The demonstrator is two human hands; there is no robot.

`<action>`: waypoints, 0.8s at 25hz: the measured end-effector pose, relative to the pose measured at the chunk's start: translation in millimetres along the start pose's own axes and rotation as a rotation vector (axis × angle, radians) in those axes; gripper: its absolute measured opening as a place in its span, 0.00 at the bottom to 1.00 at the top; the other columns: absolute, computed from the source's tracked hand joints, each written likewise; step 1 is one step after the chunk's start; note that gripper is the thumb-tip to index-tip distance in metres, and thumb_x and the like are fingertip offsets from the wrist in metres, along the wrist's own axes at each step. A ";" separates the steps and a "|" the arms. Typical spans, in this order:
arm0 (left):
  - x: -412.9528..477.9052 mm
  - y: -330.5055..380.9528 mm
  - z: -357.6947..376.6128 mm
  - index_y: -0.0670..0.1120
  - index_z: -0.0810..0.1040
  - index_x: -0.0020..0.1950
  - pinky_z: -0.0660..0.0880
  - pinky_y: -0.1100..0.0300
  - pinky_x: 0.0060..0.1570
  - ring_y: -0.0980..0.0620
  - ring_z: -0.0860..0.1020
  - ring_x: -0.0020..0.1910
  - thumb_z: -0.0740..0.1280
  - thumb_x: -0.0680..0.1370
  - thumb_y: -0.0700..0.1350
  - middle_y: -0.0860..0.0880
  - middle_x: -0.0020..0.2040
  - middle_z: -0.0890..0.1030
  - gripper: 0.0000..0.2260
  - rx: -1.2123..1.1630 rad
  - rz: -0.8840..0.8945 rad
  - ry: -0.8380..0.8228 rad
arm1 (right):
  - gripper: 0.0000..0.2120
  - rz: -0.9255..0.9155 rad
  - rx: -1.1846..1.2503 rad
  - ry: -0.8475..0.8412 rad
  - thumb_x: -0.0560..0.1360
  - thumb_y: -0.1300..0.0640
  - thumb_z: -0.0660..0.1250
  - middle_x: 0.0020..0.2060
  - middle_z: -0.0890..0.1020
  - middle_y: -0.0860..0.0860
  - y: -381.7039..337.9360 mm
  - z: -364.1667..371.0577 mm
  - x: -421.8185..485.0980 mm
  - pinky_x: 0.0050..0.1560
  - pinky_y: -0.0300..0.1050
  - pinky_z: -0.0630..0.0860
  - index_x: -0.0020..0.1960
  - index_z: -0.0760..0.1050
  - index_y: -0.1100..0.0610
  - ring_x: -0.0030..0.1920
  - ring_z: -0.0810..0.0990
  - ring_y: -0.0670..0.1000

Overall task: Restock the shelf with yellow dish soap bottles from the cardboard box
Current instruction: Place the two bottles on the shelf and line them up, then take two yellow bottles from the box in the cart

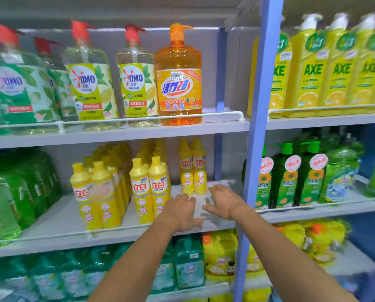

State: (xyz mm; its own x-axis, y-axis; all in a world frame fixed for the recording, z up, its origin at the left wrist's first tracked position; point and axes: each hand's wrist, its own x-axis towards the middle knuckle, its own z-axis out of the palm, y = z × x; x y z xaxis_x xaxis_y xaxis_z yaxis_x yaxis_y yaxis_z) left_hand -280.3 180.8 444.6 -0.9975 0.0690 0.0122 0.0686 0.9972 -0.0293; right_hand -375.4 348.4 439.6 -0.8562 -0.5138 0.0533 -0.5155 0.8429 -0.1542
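Both hands empty at gap in mid shelf.
L hand (180, 211) & R hand (224, 201), fingers loosely spread, hold nothing, over bare grey shelf (51, 223), prob. sizing the slot to fill. Soap bottles (148, 188) stand just left; back pair (193, 168) behind gap. Box not in view. Blue post (256, 127) at right, shop aisle.

head | faces forward, slightly down | close to shelf (121, 132)
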 end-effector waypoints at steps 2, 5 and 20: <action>-43.4 -7.1 0.2 0.44 0.68 0.70 0.70 0.46 0.63 0.40 0.70 0.66 0.63 0.76 0.66 0.41 0.66 0.72 0.32 0.066 0.028 0.054 | 0.36 0.015 -0.024 -0.002 0.76 0.35 0.64 0.74 0.66 0.56 -22.2 -2.4 -35.6 0.72 0.56 0.67 0.76 0.63 0.55 0.74 0.64 0.59; -118.3 -30.7 13.3 0.45 0.65 0.74 0.68 0.46 0.66 0.40 0.69 0.68 0.64 0.76 0.66 0.41 0.69 0.70 0.34 0.100 0.018 0.107 | 0.37 -0.015 -0.056 0.003 0.77 0.35 0.63 0.76 0.65 0.56 -74.0 7.2 -89.8 0.72 0.56 0.67 0.78 0.60 0.55 0.75 0.64 0.59; -360.4 -127.7 211.5 0.47 0.60 0.77 0.66 0.42 0.71 0.39 0.67 0.73 0.64 0.76 0.66 0.41 0.74 0.68 0.36 -0.136 -0.384 -0.272 | 0.33 -0.259 -0.037 -0.296 0.78 0.38 0.64 0.70 0.70 0.59 -260.8 230.6 -195.6 0.68 0.59 0.71 0.74 0.65 0.58 0.71 0.68 0.62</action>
State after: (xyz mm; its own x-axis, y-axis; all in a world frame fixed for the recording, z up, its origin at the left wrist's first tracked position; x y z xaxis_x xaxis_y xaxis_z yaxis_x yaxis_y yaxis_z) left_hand 67.4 22.5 232.6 -0.9176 -0.2961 -0.2651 -0.3215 0.9452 0.0572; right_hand -65.5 192.3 241.8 -0.6532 -0.7298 -0.2017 -0.7190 0.6814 -0.1367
